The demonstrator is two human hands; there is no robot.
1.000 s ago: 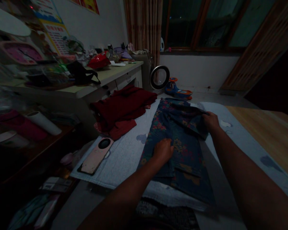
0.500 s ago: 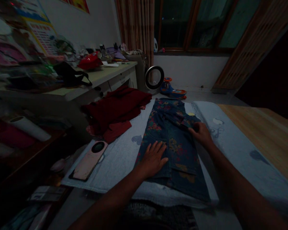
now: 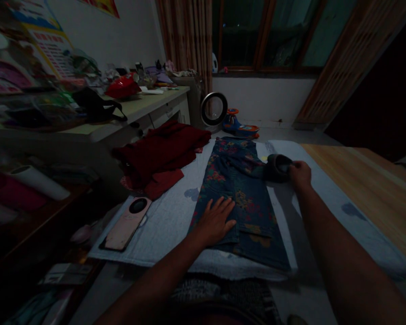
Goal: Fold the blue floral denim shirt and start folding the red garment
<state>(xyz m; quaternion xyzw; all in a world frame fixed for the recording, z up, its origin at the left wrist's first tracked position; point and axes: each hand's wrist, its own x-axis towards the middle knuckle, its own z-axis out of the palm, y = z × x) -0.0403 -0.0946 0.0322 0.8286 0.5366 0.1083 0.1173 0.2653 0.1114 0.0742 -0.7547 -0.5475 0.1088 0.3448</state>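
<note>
A pair of dark blue jeans with a flower print (image 3: 238, 198) lies flat and lengthwise on a pale grey cloth (image 3: 176, 216) spread over the table. My left hand (image 3: 214, 221) rests palm down on the jeans' near left part, fingers spread. To the right of the jeans' far end, my right hand (image 3: 300, 174) grips a dark rounded object (image 3: 275, 168) that sits at the jeans' edge. The dim light hides what that object is.
A dark red garment (image 3: 162, 153) lies bunched left of the jeans. A pink phone (image 3: 125, 223) lies on the cloth's near left corner. A cluttered desk (image 3: 122, 119) stands at the left, bare wooden tabletop (image 3: 358, 176) at the right, a ring-shaped fan (image 3: 214, 109) beyond.
My right hand left the jeans' far right edge, moved right and took hold of the dark rounded object. My left hand opened flat on the jeans. The view shifted slightly.
</note>
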